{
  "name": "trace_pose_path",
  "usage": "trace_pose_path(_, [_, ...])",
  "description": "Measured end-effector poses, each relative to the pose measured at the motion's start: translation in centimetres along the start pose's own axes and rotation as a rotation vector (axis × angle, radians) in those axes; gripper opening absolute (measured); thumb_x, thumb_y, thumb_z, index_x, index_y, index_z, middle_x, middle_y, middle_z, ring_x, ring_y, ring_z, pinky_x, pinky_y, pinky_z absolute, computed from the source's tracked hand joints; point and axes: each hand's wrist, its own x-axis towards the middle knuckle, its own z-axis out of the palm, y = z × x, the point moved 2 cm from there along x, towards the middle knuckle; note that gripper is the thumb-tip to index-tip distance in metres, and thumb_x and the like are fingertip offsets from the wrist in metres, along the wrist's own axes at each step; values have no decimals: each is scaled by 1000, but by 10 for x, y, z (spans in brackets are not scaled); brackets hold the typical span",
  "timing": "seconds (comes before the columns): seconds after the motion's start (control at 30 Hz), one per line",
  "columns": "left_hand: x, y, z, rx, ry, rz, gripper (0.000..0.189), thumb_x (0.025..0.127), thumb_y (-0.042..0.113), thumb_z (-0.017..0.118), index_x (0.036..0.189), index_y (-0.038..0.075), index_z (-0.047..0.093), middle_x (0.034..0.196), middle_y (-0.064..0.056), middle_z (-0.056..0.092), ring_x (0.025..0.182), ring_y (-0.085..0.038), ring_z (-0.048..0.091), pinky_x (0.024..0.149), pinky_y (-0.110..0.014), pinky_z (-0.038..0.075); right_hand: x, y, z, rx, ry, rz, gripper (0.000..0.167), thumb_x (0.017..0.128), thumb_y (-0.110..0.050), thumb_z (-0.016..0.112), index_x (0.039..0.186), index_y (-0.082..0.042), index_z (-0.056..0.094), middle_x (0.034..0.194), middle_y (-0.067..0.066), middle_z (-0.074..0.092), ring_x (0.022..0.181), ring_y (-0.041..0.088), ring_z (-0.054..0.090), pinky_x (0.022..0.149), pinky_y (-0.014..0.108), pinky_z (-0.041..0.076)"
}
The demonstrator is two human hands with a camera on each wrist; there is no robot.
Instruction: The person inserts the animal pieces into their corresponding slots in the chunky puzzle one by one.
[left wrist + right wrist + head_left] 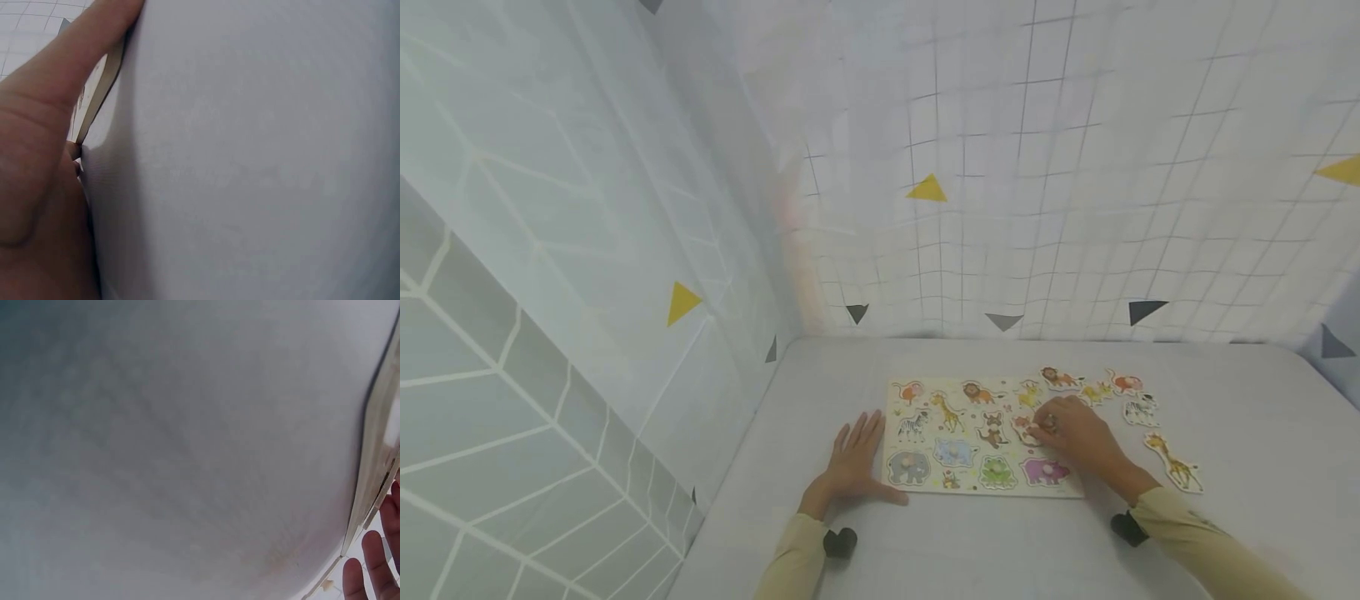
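A wooden animal peg puzzle board [955, 492] lies flat on the table. My left hand [853, 458] rests at its left side, fingers spread, with the thumb along the lower left corner. My right hand [1086, 442] is over the board's right part, its thumb and fingertips pinching a small orange-and-white animal puzzle piece [1022, 428], partly covered by the fingers. In the right wrist view only some fingers [378, 565] show, and the pinch is hidden. An elephant piece [909, 468], a frog piece [997, 472] and a purple hippo piece [1045, 472] sit in the board.
Loose pieces lie right of and behind the right hand: a lion [1060, 379], a yellow animal [1096, 392], a monkey [1126, 382], a zebra [1141, 410] and a giraffe [1176, 465]. A patterned wall [970, 250] rises behind the table [970, 550].
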Motion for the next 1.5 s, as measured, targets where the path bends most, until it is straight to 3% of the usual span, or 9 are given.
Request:
trace_pose_path(0.4, [0,1,-1,6,12,11,141,65,70,87,166,10,9,177,-7,5,165,-32,0,134,-58,-1,-1,0,2,-19,-8,23,10,91,-28,78,91,-18,74,99,3,75,104,30,66,88,54,57])
trace_pose_path(0.7, [-1,2,-1,-47,22,38,142,64,66,88,165,6,10,176,-11,6,164,-37,0,133,-62,-3,0,-2,-2,-28,-27,31,11,90,-29,79,88,-19,73,91,-2,71,92,21,63,77,42,55])
trace_pose_path(0.97, [0,-2,2,-30,26,28,142,64,67,88,166,8,9,177,-8,5,165,-33,0,133,-60,-2,-1,-5,-5,-21,-69,38,12,90,-29,79,88,-19,72,91,-1,70,86,17,58,72,33,50])
trace_pose_path(1.5, [6,-12,12,-34,50,42,145,61,71,87,167,12,7,177,-5,3,165,-32,-3,133,-60,-5,-3,-3,-3,35,-75,43,10,92,-29,77,89,-20,72,91,-2,67,86,15,55,72,31,48])
